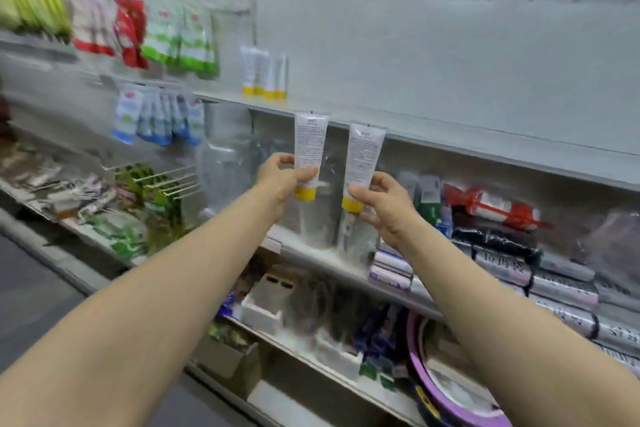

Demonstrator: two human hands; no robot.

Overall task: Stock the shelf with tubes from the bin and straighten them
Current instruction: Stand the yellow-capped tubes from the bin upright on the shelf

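Left hand (pixel 282 177): fingers clamped on the lower part of a white tube (pixel 309 149), yellow cap down, held upright in the air in front of the grey shelf (pixel 450 135) edge. Right hand (pixel 384 204): fingers clamped near the yellow cap of a second tube (pixel 363 156), also cap down, tilted slightly right, just beside the first and not touching it. Four like tubes (pixel 265 73) stand in a row, caps down, on the shelf above and left; view blurred.
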